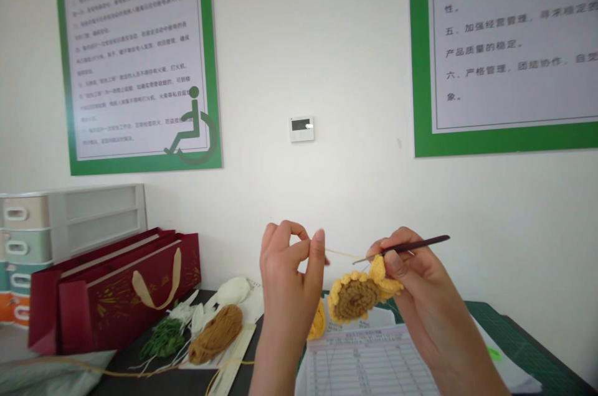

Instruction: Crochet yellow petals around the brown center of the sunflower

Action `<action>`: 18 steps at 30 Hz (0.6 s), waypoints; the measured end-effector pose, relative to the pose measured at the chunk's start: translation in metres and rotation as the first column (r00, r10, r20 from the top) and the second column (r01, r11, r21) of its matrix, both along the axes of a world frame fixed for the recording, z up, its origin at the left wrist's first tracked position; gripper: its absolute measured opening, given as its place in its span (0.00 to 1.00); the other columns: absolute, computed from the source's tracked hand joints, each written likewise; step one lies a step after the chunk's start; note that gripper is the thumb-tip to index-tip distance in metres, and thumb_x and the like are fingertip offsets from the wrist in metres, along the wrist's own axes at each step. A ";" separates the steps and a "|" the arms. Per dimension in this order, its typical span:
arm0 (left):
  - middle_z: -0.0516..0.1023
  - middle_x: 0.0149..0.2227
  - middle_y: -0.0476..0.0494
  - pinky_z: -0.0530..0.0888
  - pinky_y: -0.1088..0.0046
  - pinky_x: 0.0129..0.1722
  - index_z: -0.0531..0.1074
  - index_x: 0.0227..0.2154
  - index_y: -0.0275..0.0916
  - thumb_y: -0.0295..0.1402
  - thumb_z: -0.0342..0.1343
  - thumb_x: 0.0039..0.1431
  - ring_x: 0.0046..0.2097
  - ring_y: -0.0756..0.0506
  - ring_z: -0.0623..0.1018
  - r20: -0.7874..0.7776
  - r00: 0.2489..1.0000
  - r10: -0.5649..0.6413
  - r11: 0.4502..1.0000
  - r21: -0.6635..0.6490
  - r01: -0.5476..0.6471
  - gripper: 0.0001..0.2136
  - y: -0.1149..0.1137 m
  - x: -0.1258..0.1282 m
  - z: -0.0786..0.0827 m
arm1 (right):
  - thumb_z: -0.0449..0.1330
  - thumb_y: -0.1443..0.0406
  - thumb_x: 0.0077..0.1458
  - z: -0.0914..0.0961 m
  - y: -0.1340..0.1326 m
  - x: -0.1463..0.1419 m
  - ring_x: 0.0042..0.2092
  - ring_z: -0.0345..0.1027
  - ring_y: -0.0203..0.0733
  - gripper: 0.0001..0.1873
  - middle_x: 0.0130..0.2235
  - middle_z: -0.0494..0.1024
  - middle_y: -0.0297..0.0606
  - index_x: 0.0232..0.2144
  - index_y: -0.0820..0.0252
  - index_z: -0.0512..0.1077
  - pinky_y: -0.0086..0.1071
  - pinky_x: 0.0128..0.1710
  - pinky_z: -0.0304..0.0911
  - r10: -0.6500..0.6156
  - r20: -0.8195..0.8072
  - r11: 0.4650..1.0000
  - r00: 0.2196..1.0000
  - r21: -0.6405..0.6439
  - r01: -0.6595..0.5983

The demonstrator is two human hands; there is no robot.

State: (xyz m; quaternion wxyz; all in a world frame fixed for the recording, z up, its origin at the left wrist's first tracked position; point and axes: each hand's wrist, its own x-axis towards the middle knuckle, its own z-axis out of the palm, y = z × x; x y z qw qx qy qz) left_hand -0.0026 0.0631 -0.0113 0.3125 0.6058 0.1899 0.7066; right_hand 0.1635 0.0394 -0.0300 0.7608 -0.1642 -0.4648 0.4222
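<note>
In my right hand (411, 271) is a crochet hook (415, 244) with a dark handle, its thin metal tip pointing left. The same hand also pinches the edge of a crocheted flower (355, 297), which has a brown round centre and yellow petals. My left hand (292, 278) is raised to the left of the flower, its fingers curled on a strand of yellow yarn (343, 253). That strand runs taut from the left fingers to the hook tip. Partly hidden behind my left wrist is a yellow yarn ball (317, 321).
Brown yarn (216, 334), green yarn (163, 337) and white yarn (233, 291) lie on the dark table at left. Behind them stand dark red gift bags (126, 296) and a drawer unit (28, 240). Printed sheets (364, 362) and a green cutting mat (509, 334) lie below my hands.
</note>
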 end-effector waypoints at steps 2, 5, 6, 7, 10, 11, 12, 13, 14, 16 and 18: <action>0.75 0.34 0.42 0.62 0.62 0.52 0.85 0.31 0.43 0.36 0.63 0.64 0.44 0.39 0.68 -0.074 0.997 -0.003 1.000 0.015 0.004 0.08 -0.004 0.004 0.000 | 0.76 0.57 0.48 -0.002 0.001 -0.002 0.31 0.73 0.33 0.14 0.31 0.83 0.32 0.30 0.54 0.77 0.24 0.31 0.66 -0.033 0.013 0.999 0.999 0.031 0.033; 0.80 0.42 0.41 0.70 0.60 0.48 0.74 0.59 0.47 0.43 0.60 0.66 0.46 0.39 0.76 -0.113 0.979 -0.169 0.986 -0.016 0.168 0.20 -0.014 0.015 -0.001 | 0.75 0.56 0.50 -0.006 0.003 -0.006 0.35 0.76 0.35 0.13 0.33 0.84 0.32 0.32 0.53 0.77 0.27 0.37 0.70 -0.111 0.019 0.991 0.994 0.081 0.109; 0.80 0.43 0.43 0.72 0.63 0.45 0.67 0.65 0.50 0.41 0.65 0.62 0.45 0.40 0.77 -0.091 0.956 -0.279 0.959 -0.072 0.274 0.29 -0.018 0.020 -0.001 | 0.74 0.57 0.52 -0.007 0.003 -0.007 0.36 0.77 0.36 0.12 0.34 0.84 0.32 0.33 0.52 0.77 0.28 0.38 0.72 -0.137 0.022 0.986 0.990 0.100 0.134; 0.79 0.42 0.45 0.73 0.66 0.42 0.62 0.68 0.53 0.38 0.69 0.58 0.44 0.42 0.78 -0.061 0.934 -0.351 0.931 -0.126 0.341 0.36 -0.022 0.023 -0.001 | 0.74 0.57 0.53 -0.009 0.003 -0.009 0.37 0.78 0.37 0.11 0.35 0.84 0.32 0.34 0.52 0.77 0.30 0.39 0.73 -0.163 0.022 0.980 0.986 0.120 0.159; 0.79 0.38 0.49 0.73 0.71 0.36 0.57 0.69 0.54 0.28 0.74 0.51 0.38 0.46 0.78 0.055 0.908 -0.414 0.887 -0.197 0.417 0.46 -0.030 0.032 0.001 | 0.72 0.60 0.56 -0.011 0.003 -0.011 0.38 0.79 0.39 0.07 0.36 0.84 0.33 0.35 0.51 0.77 0.33 0.40 0.75 -0.237 0.009 0.957 0.972 0.173 0.232; 0.79 0.36 0.50 0.73 0.73 0.35 0.58 0.69 0.53 0.27 0.74 0.51 0.35 0.48 0.78 0.092 0.909 -0.408 0.885 -0.205 0.418 0.46 -0.031 0.034 0.002 | 0.72 0.61 0.56 -0.011 0.003 -0.011 0.39 0.80 0.40 0.07 0.37 0.83 0.33 0.35 0.51 0.77 0.33 0.41 0.75 -0.259 0.004 0.949 0.966 0.186 0.254; 0.79 0.35 0.50 0.72 0.74 0.32 0.58 0.69 0.51 0.27 0.74 0.51 0.32 0.49 0.76 0.127 0.909 -0.397 0.883 -0.215 0.416 0.45 -0.033 0.036 0.003 | 0.71 0.61 0.56 -0.012 0.003 -0.011 0.40 0.80 0.40 0.07 0.37 0.84 0.34 0.36 0.51 0.78 0.34 0.42 0.75 -0.276 0.008 0.942 0.961 0.202 0.269; 0.79 0.34 0.50 0.71 0.75 0.30 0.59 0.68 0.50 0.27 0.74 0.51 0.30 0.51 0.75 0.158 0.909 -0.385 0.882 -0.225 0.413 0.45 -0.034 0.037 0.005 | 0.71 0.62 0.56 -0.012 0.004 -0.011 0.40 0.80 0.41 0.06 0.37 0.84 0.34 0.36 0.51 0.78 0.34 0.42 0.76 -0.287 0.020 0.936 0.958 0.218 0.276; 0.80 0.33 0.50 0.70 0.76 0.28 0.59 0.68 0.49 0.27 0.74 0.50 0.28 0.52 0.73 0.184 0.910 -0.371 0.882 -0.236 0.407 0.45 -0.035 0.037 0.006 | 0.71 0.63 0.56 -0.012 0.004 -0.010 0.40 0.81 0.41 0.06 0.38 0.84 0.35 0.36 0.51 0.78 0.34 0.43 0.76 -0.293 0.037 0.933 0.955 0.231 0.277; 0.80 0.32 0.50 0.69 0.77 0.26 0.61 0.67 0.47 0.27 0.75 0.49 0.27 0.52 0.73 0.227 0.914 -0.337 0.883 -0.261 0.391 0.44 -0.037 0.038 0.007 | 0.71 0.63 0.57 -0.014 0.005 -0.008 0.41 0.81 0.41 0.06 0.38 0.84 0.35 0.37 0.51 0.78 0.34 0.43 0.76 -0.299 0.081 0.929 0.951 0.253 0.270; 0.80 0.30 0.50 0.69 0.78 0.27 0.63 0.66 0.47 0.27 0.75 0.48 0.26 0.52 0.73 0.253 0.916 -0.311 0.882 -0.283 0.377 0.43 -0.039 0.038 0.007 | 0.69 0.63 0.59 -0.014 0.005 -0.006 0.41 0.81 0.40 0.04 0.38 0.84 0.34 0.37 0.50 0.78 0.32 0.43 0.76 -0.300 0.131 0.928 0.945 0.269 0.258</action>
